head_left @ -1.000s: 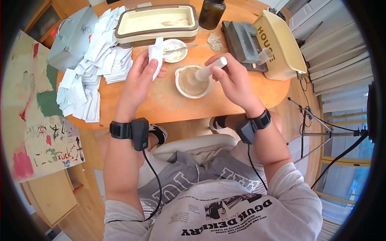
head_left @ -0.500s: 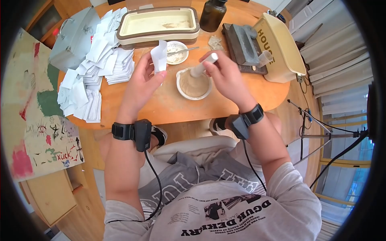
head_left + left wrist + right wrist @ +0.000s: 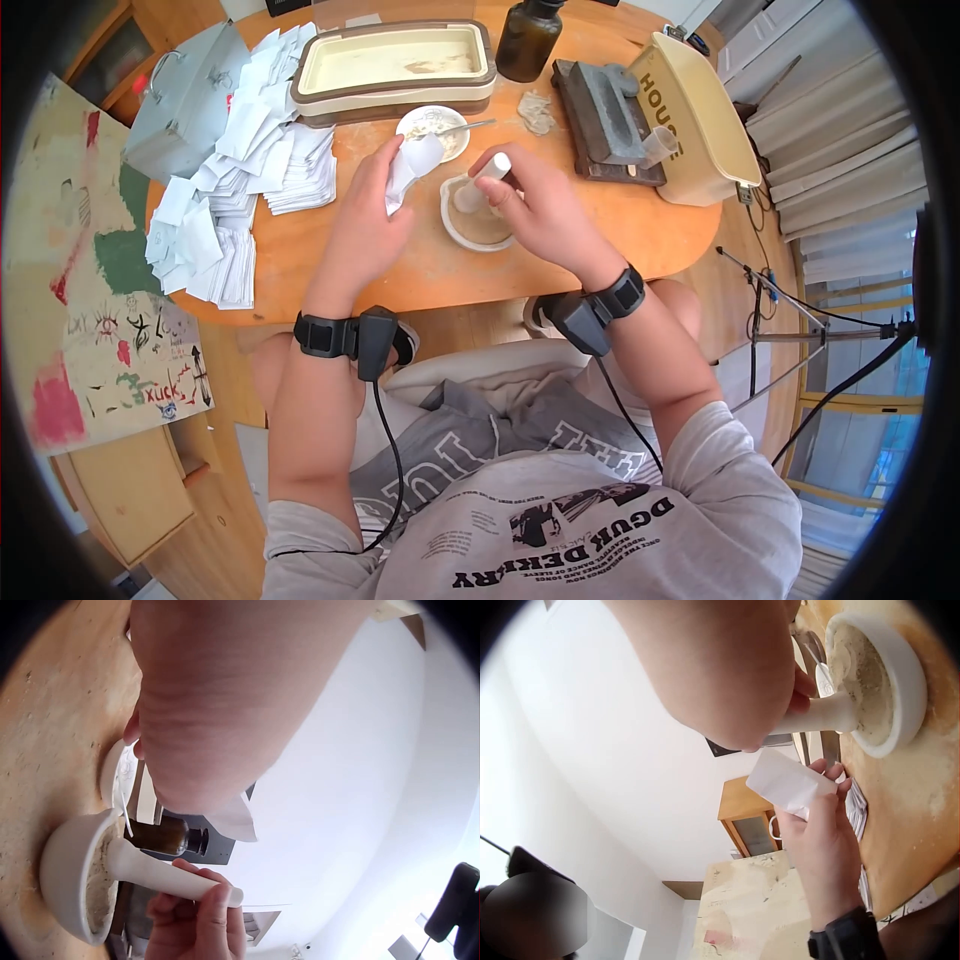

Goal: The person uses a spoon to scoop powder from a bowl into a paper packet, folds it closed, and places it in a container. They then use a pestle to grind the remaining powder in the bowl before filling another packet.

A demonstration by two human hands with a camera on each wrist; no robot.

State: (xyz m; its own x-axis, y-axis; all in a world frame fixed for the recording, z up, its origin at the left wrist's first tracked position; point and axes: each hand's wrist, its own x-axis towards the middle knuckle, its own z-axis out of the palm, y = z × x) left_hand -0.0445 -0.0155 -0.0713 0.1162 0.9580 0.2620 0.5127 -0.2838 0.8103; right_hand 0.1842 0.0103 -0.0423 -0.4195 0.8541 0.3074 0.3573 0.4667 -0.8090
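Note:
The left hand (image 3: 370, 225) holds a folded white paper packet (image 3: 412, 165) between thumb and fingers, left of a white mortar (image 3: 446, 222). In the right wrist view the paper (image 3: 784, 780) shows as a pale flap pinched by the left hand (image 3: 821, 840). The right hand (image 3: 545, 205) grips the upper part of a white pestle (image 3: 470, 197), whose lower end stands in the mortar's beige powder. In the left wrist view the pestle (image 3: 161, 876) leans over the mortar (image 3: 67, 877), with the right hand's fingers around its top.
Behind the mortar lie a small bowl (image 3: 456, 143) with a spoon, a cream tray (image 3: 330, 100) and a brown bottle (image 3: 528, 42). White paper packets (image 3: 300, 170) are piled at left. A grey stone block (image 3: 610, 125) and a yellow bin (image 3: 705, 130) stand at right.
The left hand has turned and shifted slightly right, tilting the paper toward the mortar. The right hand has moved left with the pestle, which now stands at the mortar's left side.

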